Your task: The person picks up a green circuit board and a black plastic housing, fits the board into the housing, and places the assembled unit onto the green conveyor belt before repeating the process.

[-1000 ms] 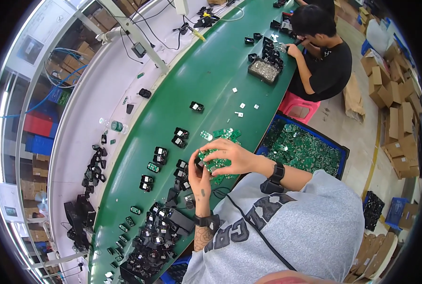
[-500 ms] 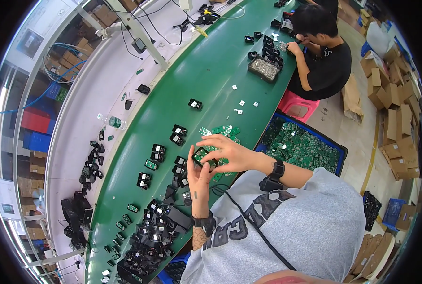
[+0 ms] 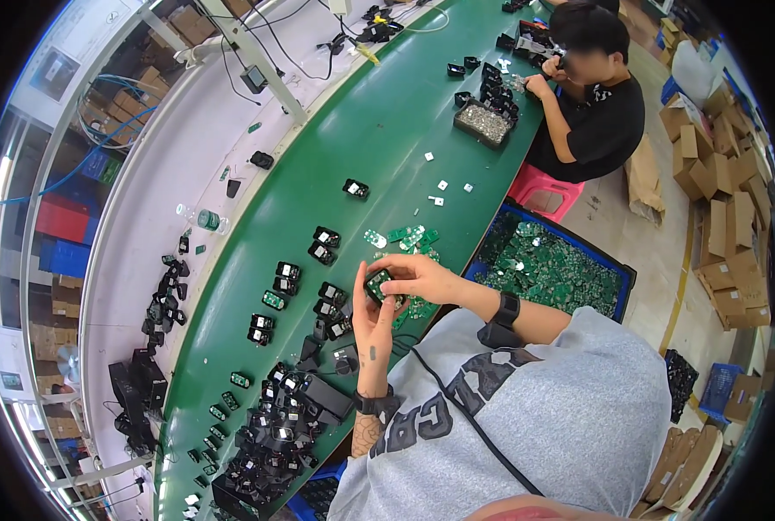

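Both my hands meet over the green bench (image 3: 318, 148), around a small black plastic housing with a green circuit board (image 3: 375, 287) in it. My left hand (image 3: 372, 328) cups the housing from the left and below, fingers closed round it. From the right, my right hand (image 3: 420, 280) grips it too, its thumb on the board face and its fingers along the far side. Just beyond lies a loose pile of green circuit boards (image 3: 412, 235), partly hidden by my hands. Left of my hands sit similar black housings (image 3: 328, 301) in small groups.
A heap of black housings (image 3: 274, 425) covers the bench at lower left. Right of the bench stands a blue-rimmed crate of circuit boards (image 3: 544, 269). A co-worker (image 3: 591, 130) sits at the far right beside a tray of small metal parts (image 3: 483, 124).
My right thumb has moved onto the board face and my right fingers have drawn in around the housing. The housing has tilted slightly. The co-worker's head and one hand have shifted.
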{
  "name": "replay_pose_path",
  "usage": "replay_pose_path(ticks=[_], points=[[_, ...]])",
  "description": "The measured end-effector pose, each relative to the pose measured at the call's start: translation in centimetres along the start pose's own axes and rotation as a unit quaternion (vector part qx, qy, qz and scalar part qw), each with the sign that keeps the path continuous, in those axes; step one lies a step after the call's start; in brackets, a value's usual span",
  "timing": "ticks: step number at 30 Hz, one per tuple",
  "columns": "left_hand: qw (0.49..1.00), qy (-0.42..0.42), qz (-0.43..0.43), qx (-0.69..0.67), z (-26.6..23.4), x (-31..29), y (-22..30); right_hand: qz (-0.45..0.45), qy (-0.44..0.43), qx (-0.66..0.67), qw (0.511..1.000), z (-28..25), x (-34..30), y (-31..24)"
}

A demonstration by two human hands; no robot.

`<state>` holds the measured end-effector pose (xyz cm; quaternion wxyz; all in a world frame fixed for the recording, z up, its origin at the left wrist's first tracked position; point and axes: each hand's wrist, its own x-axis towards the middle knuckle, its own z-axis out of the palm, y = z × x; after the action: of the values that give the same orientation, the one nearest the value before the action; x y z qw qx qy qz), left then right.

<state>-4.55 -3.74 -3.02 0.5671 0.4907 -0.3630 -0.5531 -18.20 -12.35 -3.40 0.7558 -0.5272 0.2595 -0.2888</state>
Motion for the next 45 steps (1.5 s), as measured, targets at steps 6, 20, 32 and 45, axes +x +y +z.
replay_pose_path(ticks=[6, 20, 32, 45], points=[[0.999, -0.018, -0.032, -0.016, 0.4, -0.2, 0.3, -0.007, 0.053, 0.028, 0.998, 0.2, -0.2, 1.5], [1.000, -0.017, 0.016, 0.013, -0.9, 1.6, -2.1, -0.007, 0.045, 0.041, 0.998, -0.4, 1.0, 2.6], [0.997, -0.065, 0.034, -0.028, -2.1, -1.0, -3.8, 0.043, 0.026, 0.023, 0.998, -2.5, 0.9, 7.4], [0.999, -0.015, -0.012, -0.032, -3.4, -1.9, 1.8, 0.077, 0.008, 0.009, 0.997, 3.6, 4.1, 1.4]])
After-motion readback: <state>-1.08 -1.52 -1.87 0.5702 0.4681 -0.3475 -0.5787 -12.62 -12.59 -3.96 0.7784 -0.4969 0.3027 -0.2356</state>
